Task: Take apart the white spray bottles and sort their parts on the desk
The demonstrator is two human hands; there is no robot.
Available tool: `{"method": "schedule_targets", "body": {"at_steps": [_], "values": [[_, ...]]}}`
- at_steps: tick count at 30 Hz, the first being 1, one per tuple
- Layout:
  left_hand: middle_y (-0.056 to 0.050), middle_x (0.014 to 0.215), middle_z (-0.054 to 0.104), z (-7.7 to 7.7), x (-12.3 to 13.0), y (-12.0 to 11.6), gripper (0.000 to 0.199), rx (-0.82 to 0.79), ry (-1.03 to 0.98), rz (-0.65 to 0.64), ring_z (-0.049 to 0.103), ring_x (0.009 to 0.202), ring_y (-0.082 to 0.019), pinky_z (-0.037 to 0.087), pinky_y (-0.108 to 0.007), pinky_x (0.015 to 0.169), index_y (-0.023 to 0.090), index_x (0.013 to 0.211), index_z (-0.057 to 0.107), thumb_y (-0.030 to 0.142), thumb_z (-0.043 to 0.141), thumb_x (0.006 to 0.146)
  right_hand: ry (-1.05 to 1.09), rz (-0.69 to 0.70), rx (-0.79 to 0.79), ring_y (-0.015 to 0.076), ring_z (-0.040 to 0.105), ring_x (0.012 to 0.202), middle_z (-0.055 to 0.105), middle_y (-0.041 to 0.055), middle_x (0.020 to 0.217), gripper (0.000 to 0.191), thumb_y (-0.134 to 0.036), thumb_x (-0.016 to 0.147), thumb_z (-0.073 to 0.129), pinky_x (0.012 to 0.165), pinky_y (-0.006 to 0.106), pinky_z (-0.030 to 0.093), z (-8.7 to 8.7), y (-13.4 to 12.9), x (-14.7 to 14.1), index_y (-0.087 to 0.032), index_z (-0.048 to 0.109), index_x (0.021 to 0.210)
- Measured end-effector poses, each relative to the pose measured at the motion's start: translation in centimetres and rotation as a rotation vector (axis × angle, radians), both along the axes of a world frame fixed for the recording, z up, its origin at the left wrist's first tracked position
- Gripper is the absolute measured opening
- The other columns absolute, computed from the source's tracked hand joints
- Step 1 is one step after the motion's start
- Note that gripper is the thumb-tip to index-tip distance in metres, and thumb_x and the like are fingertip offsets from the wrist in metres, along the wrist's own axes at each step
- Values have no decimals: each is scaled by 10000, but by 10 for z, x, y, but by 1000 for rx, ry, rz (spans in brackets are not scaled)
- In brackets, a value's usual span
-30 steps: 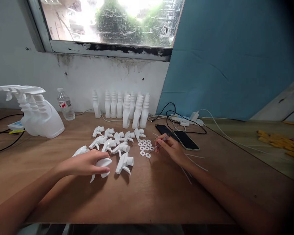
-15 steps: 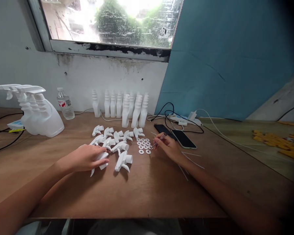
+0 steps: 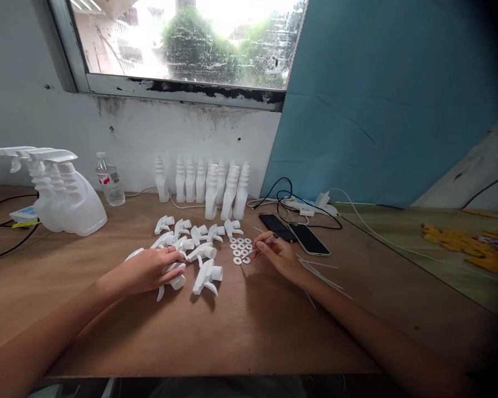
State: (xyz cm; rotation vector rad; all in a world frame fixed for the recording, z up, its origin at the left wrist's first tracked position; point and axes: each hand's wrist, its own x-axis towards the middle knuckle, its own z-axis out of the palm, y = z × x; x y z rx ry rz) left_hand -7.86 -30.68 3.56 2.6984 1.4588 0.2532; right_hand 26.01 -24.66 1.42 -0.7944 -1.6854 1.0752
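White headless bottles [image 3: 229, 194] are outnumbering the topped ones [image 3: 83, 207], left hand's [image 3: 149, 271] gripping a loose sprayer head [image 3: 177, 283], right hand's [image 3: 280, 258] pinching a thin tool [image 3: 253, 252].

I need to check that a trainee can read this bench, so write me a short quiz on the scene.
1. What do the fingers of the left hand touch?
A) a green glass jar
B) a white plastic spray trigger head
C) a yellow sponge

2. True or false: the slim pointed tool in the right hand has its tip at the flat white rings.

3. Fill in the side, as the person sees it: the clear plastic bottle with a red-and-white label stands to the ____ of the slim white plastic bottles by the wall.

Key: 1. B; 2. true; 3. left
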Motion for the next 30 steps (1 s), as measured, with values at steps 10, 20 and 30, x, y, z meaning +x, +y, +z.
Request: {"method": "schedule_targets", "body": {"at_steps": [10, 20, 30], "values": [[-46, 837, 651, -1, -3, 4, 370, 35, -56, 16, 589, 647, -158, 367, -255, 588, 216, 1041, 613, 455, 350, 939, -10, -10, 9, 136, 624, 688, 619, 34, 817, 260, -424, 830, 616, 689, 291, 532, -8, 7, 2, -168, 585, 871], [-11, 795, 667, 23, -24, 11, 365, 321, -126, 263, 533, 575, -102, 353, -218, 593, 180, 904, 638, 433, 376, 932, -29, -112, 65, 131, 596, 645, 615, 27, 784, 248, -413, 798, 651, 660, 281, 503, -2, 5, 6, -175, 593, 834], [-19, 806, 611, 31, -57, 25, 338, 442, -230, 513, 498, 706, -113, 343, -198, 672, 147, 922, 610, 415, 405, 919, -54, -106, 68, 133, 596, 633, 616, 27, 781, 246, -416, 814, 626, 648, 285, 503, -2, 6, 6, -175, 580, 833]]}}
